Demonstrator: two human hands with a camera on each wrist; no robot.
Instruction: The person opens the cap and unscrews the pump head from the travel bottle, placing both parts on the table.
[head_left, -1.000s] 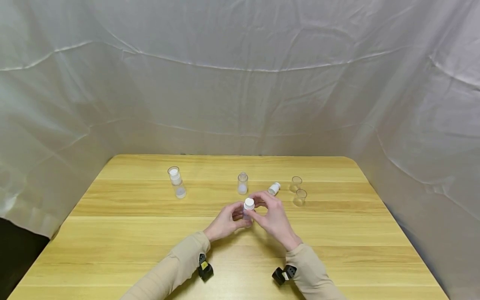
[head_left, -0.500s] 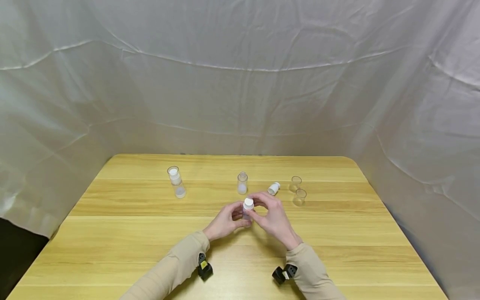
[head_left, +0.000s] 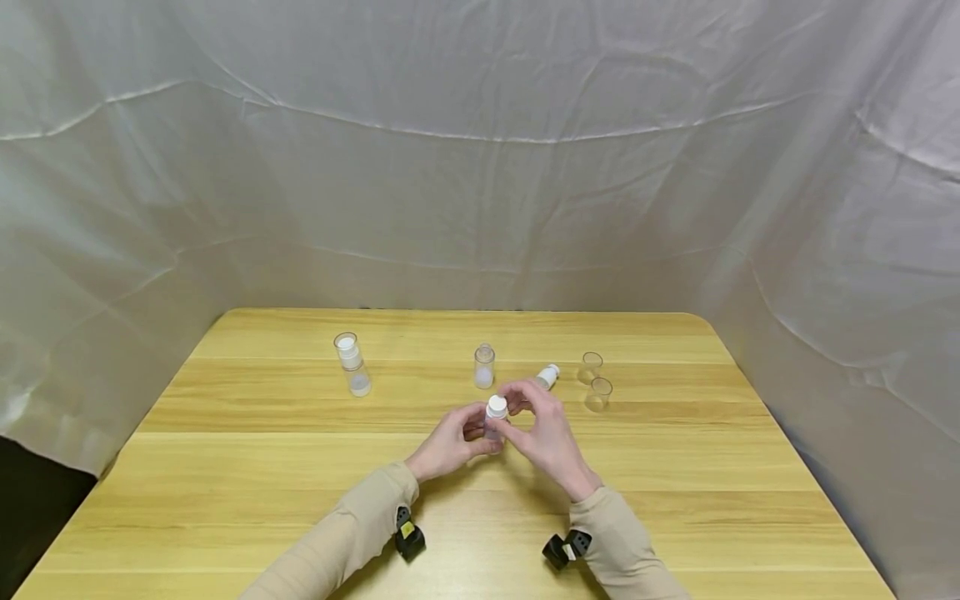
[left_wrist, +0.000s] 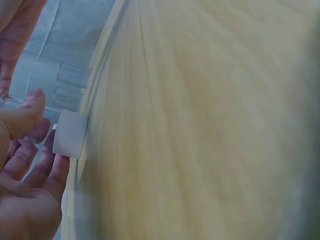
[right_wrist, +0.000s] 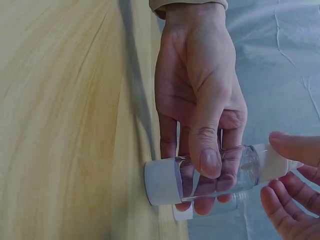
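– Two hands and one white-topped bottle [head_left: 495, 415], held upright near the middle of the table [head_left: 225, 483], in the head view. What crowds it?

– Behind stands an untopped clear bottle [head_left: 483, 371]. A white pump top [head_left: 547, 377] lies tipped over just beyond the right hand [head_left: 543, 429], partly hidden, so those knuckles could knock it. Farther right stand two clear caps [head_left: 591, 367] [head_left: 598, 395]; a capped bottle [head_left: 352, 364] is well off to the left.

– And from the left wrist?

– The white base [left_wrist: 71, 134] juts past the fingers of the left hand [head_left: 453, 446]. I can't tell whether it touches the wood.

– Right wrist?

– Left thumb and fingers clasp the clear body; right thumb and fingers pinch the white collar [right_wrist: 272, 162].

– Handling?

– Light, stiff plastic, I'd guess, smooth enough to slip. Steady the body, work the collar.
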